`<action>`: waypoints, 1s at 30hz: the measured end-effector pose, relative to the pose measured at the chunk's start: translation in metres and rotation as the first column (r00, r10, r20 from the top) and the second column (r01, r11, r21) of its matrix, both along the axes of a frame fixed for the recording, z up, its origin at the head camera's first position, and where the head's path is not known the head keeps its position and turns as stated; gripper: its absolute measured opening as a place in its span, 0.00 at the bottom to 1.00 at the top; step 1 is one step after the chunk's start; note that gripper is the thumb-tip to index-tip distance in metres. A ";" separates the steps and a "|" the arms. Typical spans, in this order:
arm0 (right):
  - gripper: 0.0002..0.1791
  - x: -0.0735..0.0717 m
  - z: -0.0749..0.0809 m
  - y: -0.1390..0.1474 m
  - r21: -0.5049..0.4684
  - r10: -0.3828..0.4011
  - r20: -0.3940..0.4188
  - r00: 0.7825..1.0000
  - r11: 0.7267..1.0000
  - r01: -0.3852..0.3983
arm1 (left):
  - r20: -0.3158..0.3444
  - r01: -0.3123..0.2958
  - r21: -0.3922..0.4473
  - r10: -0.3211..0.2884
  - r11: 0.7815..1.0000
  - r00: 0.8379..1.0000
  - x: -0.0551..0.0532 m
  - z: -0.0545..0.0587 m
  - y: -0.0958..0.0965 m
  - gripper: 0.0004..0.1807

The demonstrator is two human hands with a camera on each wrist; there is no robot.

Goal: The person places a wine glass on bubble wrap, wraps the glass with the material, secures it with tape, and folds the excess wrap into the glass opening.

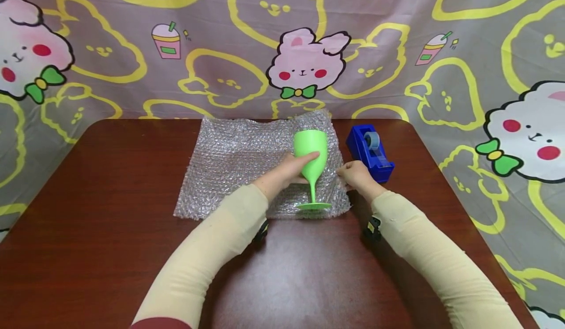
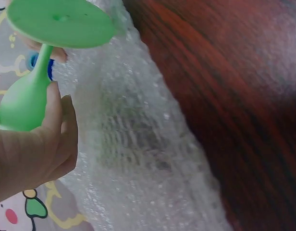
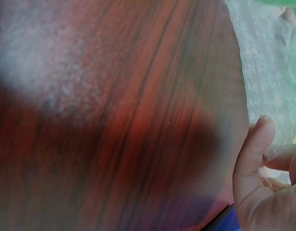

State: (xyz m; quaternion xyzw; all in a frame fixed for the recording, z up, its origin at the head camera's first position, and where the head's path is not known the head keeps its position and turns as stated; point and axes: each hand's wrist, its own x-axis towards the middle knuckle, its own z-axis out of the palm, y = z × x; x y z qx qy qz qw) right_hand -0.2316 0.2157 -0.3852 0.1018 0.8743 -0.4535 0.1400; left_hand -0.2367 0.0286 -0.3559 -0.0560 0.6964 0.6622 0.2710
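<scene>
A light green plastic goblet (image 1: 311,145) stands nearly upright over the right part of a bubble wrap sheet (image 1: 238,167). My left hand (image 1: 289,167) grips its bowl from the left, thumb across the front; in the left wrist view the fingers wrap the bowl below the stem, and the round foot (image 2: 61,21) faces the camera. My right hand (image 1: 356,176) pinches the right edge of the bubble wrap between thumb and fingers. The right wrist view shows that thumb and the wrap's edge (image 3: 265,82) beside it.
A blue tape dispenser (image 1: 375,157) with a roll of tape (image 1: 372,141) stands just right of the wrap, behind my right hand. The dark wooden table (image 1: 110,196) extends on both sides and in front. A patterned cloth (image 1: 247,39) hangs behind it.
</scene>
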 end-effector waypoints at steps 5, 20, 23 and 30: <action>0.10 0.000 -0.001 -0.001 0.015 0.002 -0.005 1.000 1.000 -0.002 | 0.031 -0.001 0.004 0.000 1.000 1.000 -0.004 -0.006 -0.003 0.37; 0.12 -0.001 -0.001 0.000 0.028 0.017 0.002 1.000 0.999 -0.017 | 0.080 -0.042 -0.012 0.043 0.999 0.996 -0.013 -0.016 -0.001 0.40; 0.13 -0.003 0.000 0.000 0.039 0.022 0.003 1.000 0.999 -0.022 | 0.085 -0.032 -0.031 0.034 0.999 0.996 -0.013 -0.014 -0.003 0.41; 0.12 -0.007 0.000 -0.001 0.000 0.004 -0.003 1.000 1.000 -0.004 | 0.077 -0.032 -0.105 0.040 0.994 0.996 -0.013 -0.010 -0.007 0.42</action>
